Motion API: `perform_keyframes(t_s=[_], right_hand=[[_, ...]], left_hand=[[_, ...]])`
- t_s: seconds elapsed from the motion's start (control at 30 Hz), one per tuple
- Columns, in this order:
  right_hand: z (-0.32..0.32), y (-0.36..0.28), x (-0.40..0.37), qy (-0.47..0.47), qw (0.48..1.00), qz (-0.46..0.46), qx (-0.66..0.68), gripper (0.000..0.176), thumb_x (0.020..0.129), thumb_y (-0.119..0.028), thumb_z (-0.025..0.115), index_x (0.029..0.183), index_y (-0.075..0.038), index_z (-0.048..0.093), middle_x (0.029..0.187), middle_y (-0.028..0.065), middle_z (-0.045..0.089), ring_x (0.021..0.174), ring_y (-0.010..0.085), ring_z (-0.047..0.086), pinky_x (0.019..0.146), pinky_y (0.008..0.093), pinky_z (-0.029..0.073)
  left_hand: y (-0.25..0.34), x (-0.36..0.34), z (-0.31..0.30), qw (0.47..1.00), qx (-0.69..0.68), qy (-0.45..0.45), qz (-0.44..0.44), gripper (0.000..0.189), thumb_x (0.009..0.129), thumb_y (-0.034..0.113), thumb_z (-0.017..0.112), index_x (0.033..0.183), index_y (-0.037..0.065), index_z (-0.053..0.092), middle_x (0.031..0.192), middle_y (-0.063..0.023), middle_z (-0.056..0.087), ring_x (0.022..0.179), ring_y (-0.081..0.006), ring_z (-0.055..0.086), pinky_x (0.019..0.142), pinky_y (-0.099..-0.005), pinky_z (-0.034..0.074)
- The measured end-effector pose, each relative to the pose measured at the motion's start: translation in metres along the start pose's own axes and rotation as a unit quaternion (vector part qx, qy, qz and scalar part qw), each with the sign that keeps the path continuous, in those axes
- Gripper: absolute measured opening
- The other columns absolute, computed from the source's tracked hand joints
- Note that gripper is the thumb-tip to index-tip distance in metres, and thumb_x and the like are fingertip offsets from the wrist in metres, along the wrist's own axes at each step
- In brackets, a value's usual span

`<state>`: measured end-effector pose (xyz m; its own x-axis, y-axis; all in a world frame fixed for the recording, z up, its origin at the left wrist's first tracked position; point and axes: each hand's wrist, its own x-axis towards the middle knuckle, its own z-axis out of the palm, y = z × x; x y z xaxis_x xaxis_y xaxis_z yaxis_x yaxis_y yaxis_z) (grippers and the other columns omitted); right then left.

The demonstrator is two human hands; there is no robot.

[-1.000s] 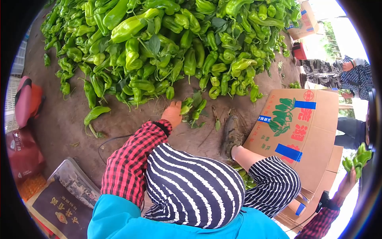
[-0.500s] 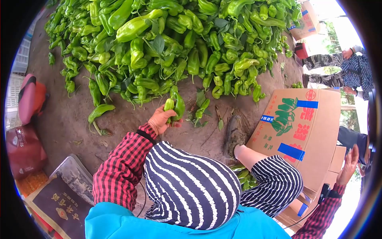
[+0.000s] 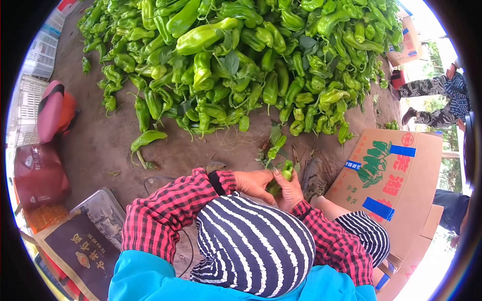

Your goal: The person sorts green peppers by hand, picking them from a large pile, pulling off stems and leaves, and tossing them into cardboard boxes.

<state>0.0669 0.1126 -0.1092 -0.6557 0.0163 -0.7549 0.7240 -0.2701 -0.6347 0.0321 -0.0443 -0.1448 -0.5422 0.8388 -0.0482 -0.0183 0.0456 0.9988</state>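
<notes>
My left hand (image 3: 255, 183) and my right hand (image 3: 290, 192) meet above my knees, both closed around green peppers. A lighter pepper (image 3: 286, 173) sticks up between the fingers and thumb of my right hand. Below it, a darker green pepper (image 3: 273, 187) shows between the two hands, mostly covered by the fingers. Just beyond my hands, a few small peppers with leaves (image 3: 276, 148) lie on the ground. A large heap of green peppers (image 3: 221, 75) spreads across the far side.
An open cardboard box (image 3: 381, 175) with printed peppers and blue tape stands at my right. To my left are white crates (image 3: 31, 103), a pink and orange item (image 3: 52, 113), a maroon bag (image 3: 40, 175) and a dark printed bag (image 3: 83, 251). Another person (image 3: 454, 93) is at far right.
My right hand has come from beside the box, where its fingers were spread, to the peppers in my left hand. My left hand has drawn back from the heap towards my knees.
</notes>
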Motion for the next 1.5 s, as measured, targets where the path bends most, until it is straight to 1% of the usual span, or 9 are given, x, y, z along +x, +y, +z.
perform_keyframes(t_s=[0.1, 0.2, 0.27, 0.5, 0.67, 1.0, 1.27, 1.4, 1.5], right_hand=[[-0.025, -0.001, 0.004, 0.024, 0.989, 0.101, 0.1, 0.054, 0.07, -0.005, 0.063, 0.113, -0.023, 0.036, 0.095, 0.0044, 0.049, 0.08, 0.0275, 0.054, 0.062, 0.0509, 0.048], [-0.036, -0.01, -0.005, -0.002, 0.991, 0.108, 0.084, 0.054, 0.068, 0.0, 0.059, 0.112, -0.021, 0.037, 0.095, 0.0048, 0.048, 0.079, 0.0273, 0.055, 0.061, 0.0485, 0.048], [-0.037, -0.011, -0.009, -0.021, 0.993, 0.109, 0.051, 0.053, 0.067, 0.001, 0.057, 0.112, -0.02, 0.037, 0.095, 0.0051, 0.048, 0.078, 0.0272, 0.055, 0.061, 0.0475, 0.048], [-0.03, -0.004, -0.019, -0.079, 0.985, 0.149, 0.022, 0.056, 0.066, 0.003, 0.057, 0.115, -0.016, 0.037, 0.097, 0.0078, 0.047, 0.078, 0.0273, 0.055, 0.062, 0.0464, 0.049], [-0.026, -0.002, -0.018, -0.071, 0.983, 0.169, 0.029, 0.057, 0.064, 0.005, 0.055, 0.116, -0.012, 0.038, 0.101, 0.0081, 0.048, 0.084, 0.0289, 0.055, 0.071, 0.0454, 0.049], [0.016, -0.028, -0.021, -0.22, 0.964, 0.081, 0.125, 0.059, 0.06, 0.004, 0.054, 0.117, -0.003, 0.044, 0.107, 0.0082, 0.053, 0.101, 0.0232, 0.051, 0.089, 0.0398, 0.041], [0.012, -0.011, -0.008, -0.175, 0.976, 0.11, 0.072, 0.055, 0.063, -0.001, 0.057, 0.117, -0.005, 0.045, 0.096, 0.0042, 0.054, 0.089, 0.0176, 0.051, 0.082, 0.0291, 0.039], [-0.003, -0.014, -0.012, -0.137, 0.983, 0.097, 0.07, 0.052, 0.063, -0.003, 0.057, 0.115, -0.005, 0.047, 0.095, 0.0032, 0.053, 0.088, 0.0162, 0.051, 0.08, 0.0286, 0.04], [-0.007, -0.012, -0.015, -0.146, 0.982, 0.102, 0.056, 0.052, 0.064, -0.004, 0.058, 0.114, -0.005, 0.048, 0.094, 0.003, 0.053, 0.087, 0.0162, 0.051, 0.078, 0.0287, 0.04]], left_hand=[[0.004, -0.02, -0.019, 0.992, 0.109, 0.067, 0.001, 0.057, 0.065, 0.03, 0.069, 0.11, 0.001, 0.051, 0.112, -0.0216, 0.05, 0.107, -0.0358, 0.046, 0.091, -0.0389, 0.038], [-0.004, -0.035, -0.074, 0.753, 0.46, 0.47, -0.035, 0.048, 0.061, 0.011, 0.065, 0.107, 0.007, 0.053, 0.109, -0.0159, 0.05, 0.103, -0.0367, 0.045, 0.088, -0.0472, 0.035], [-0.024, -0.053, -0.101, 0.656, 0.574, 0.462, -0.161, 0.04, 0.061, 0.006, 0.063, 0.1, 0.011, 0.055, 0.105, -0.0133, 0.05, 0.103, -0.0344, 0.046, 0.082, -0.0445, 0.041], [-0.08, -0.088, -0.07, 0.758, 0.281, 0.491, -0.326, 0.046, 0.061, 0.007, 0.069, 0.104, 0.014, 0.054, 0.1, -0.0115, 0.053, 0.092, -0.0323, 0.054, 0.075, -0.0414, 0.047], [-0.095, -0.094, -0.05, 0.734, -0.031, 0.665, -0.134, 0.04, 0.068, 0.012, 0.071, 0.102, 0.0, 0.053, 0.091, -0.0076, 0.058, 0.076, -0.019, 0.058, 0.065, -0.0312, 0.048], [-0.036, -0.082, -0.016, 0.792, -0.488, 0.36, -0.063, 0.052, 0.09, 0.047, 0.036, 0.102, -0.002, 0.05, 0.071, -0.0078, 0.056, 0.062, -0.0156, 0.051, 0.057, -0.0285, 0.043], [-0.036, -0.053, -0.008, 0.975, -0.113, 0.016, -0.193, 0.057, 0.087, 0.051, 0.042, 0.087, -0.003, 0.06, 0.066, -0.0076, 0.058, 0.061, -0.0145, 0.051, 0.054, -0.0293, 0.043], [-0.044, -0.051, -0.051, 0.83, 0.164, 0.459, -0.272, 0.03, 0.075, 0.03, 0.064, 0.076, 0.001, 0.059, 0.071, -0.0206, 0.058, 0.07, -0.032, 0.058, 0.063, -0.0402, 0.046], [-0.09, -0.04, -0.076, 0.72, 0.346, 0.497, -0.339, 0.038, 0.07, 0.03, 0.067, 0.089, -0.001, 0.054, 0.087, -0.0182, 0.058, 0.085, -0.0334, 0.056, 0.074, -0.0404, 0.046]])
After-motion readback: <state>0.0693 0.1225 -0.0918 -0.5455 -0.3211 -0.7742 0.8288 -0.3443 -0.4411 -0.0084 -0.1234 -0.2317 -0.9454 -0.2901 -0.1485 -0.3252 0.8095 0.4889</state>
